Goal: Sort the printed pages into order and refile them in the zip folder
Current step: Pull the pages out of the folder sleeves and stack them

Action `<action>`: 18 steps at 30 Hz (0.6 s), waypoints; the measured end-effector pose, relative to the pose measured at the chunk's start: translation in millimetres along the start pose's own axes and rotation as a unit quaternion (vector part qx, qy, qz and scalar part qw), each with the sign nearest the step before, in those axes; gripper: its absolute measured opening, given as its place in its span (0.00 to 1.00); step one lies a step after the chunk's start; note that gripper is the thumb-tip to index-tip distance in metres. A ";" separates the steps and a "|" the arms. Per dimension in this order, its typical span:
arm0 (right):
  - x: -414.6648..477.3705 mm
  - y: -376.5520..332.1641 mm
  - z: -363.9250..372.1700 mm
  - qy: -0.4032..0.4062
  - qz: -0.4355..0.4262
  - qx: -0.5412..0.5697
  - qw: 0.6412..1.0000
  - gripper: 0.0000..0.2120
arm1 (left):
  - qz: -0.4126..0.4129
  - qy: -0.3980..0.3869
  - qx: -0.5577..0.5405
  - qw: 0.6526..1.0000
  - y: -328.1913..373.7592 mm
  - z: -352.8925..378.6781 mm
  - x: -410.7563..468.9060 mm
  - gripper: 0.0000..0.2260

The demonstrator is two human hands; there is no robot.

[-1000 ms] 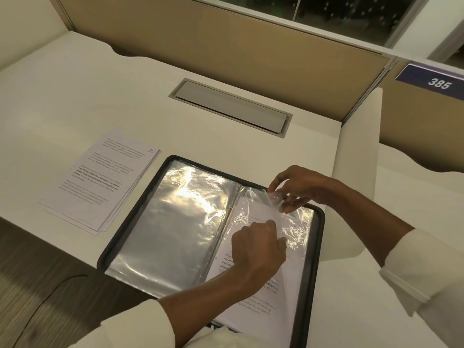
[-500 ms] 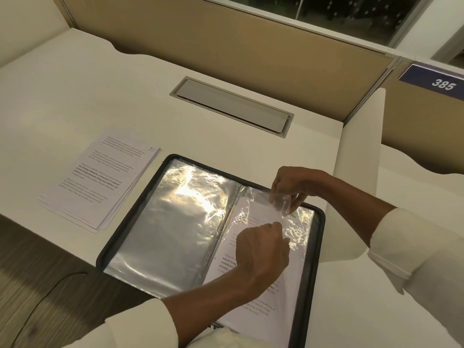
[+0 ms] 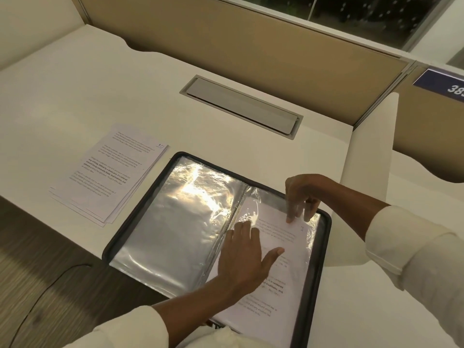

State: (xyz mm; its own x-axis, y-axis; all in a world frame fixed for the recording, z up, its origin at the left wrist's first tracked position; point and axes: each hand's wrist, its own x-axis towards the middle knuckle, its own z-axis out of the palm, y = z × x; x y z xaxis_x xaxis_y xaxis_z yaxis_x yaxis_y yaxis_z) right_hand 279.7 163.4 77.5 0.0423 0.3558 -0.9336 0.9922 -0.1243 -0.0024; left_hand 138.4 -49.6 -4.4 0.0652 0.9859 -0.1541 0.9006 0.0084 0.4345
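While the zip folder (image 3: 316,272) lay open flat on the white, matt bench (image 3: 100,84), its near end overhung the bench edge above the dark striped floor (image 3: 37,259). The folder was rectangular, with rounded corners and a black zip rim. Its left half carried a pile of clear sleeves (image 3: 180,222) made of thin, glossy, crinkled film, with strong glare near the top. Its right half carried one clear sleeve (image 3: 311,237) holding a printed page (image 3: 288,270). This page was white paper with grey and bold black text and a small handwritten mark at its upper right corner.

The left hand (image 3: 247,259) lay flat on that sleeve near the spine. Its grip was spread, fingers straight and thumb out, pressing film and page down. The right hand (image 3: 301,194) was at the sleeve's far edge. Its grip pinched the film there, fingertips pointing down just beside the page's upper right corner. Both wrists showed white cuffs (image 3: 401,247).

A stack of printed pages (image 3: 110,177) lay on the bench just left of the folder and apart from it, with its edges slightly fanned. The top sheet bore a handwritten "10" at its upper right corner. Beyond the folder, a grey rectangular hatch (image 3: 241,104) sat flush in the bench. A tan partition panel (image 3: 226,33) stood behind, and a blue number plate (image 3: 442,81) was at the far right.
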 end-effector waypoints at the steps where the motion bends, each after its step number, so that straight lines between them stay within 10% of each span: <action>1: 2.8 2.8 -0.6 0.004 -0.005 -0.002 1.000 0.24 | -0.004 0.000 0.004 1.000 -7.5 4.9 -4.3 0.43; 6: 10.4 20.0 -13.3 0.045 -0.052 0.026 0.997 0.16 | 0.074 0.012 0.047 0.996 -32.7 28.2 -32.1 0.59; 18: 36.3 60.2 -49.9 0.164 -0.108 0.165 0.967 0.08 | 0.155 0.016 0.037 0.987 -39.6 30.7 -51.0 0.59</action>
State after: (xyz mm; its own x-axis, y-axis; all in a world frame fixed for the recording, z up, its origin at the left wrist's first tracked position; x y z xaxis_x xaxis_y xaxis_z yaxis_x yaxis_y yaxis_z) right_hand 346.9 215.1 61.4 -0.0732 0.6738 -0.7353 0.8931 -0.2838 -0.3490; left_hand 112.7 -105.4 -40.9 0.3303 0.9439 0.0037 0.8688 -0.3056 0.3897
